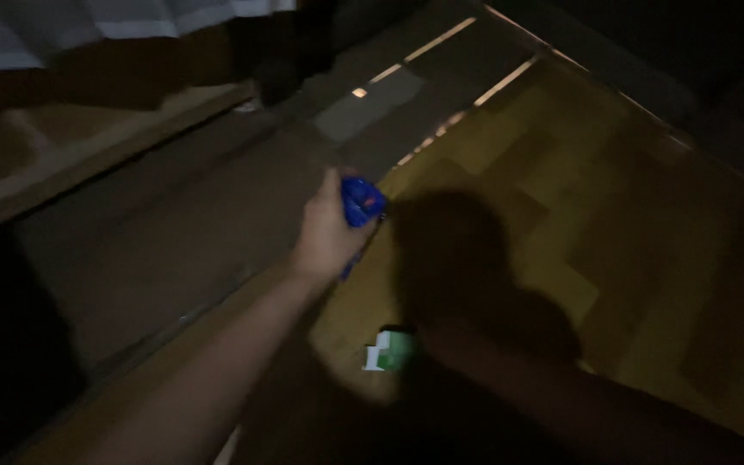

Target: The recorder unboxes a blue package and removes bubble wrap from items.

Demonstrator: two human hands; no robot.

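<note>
My left hand (325, 232) reaches forward from the lower left, its fingers closed around a small blue object (361, 204) with a red mark on it. To its right is a dark silhouette that looks like my right hand (454, 258), with the arm running to the lower right. It is too dark to tell its fingers or whether it holds anything. A small green and white box (389, 349) shows just below and left of that silhouette. I cannot tell whether it lies on the floor or is held.
A yellowish wooden floor (613, 215) fills the right side, and a grey-brown flat surface (174, 232) the left. Thin bright strips (441, 39) run along the far edge. A pale board (88, 146) and white fabric (62, 26) sit at the upper left.
</note>
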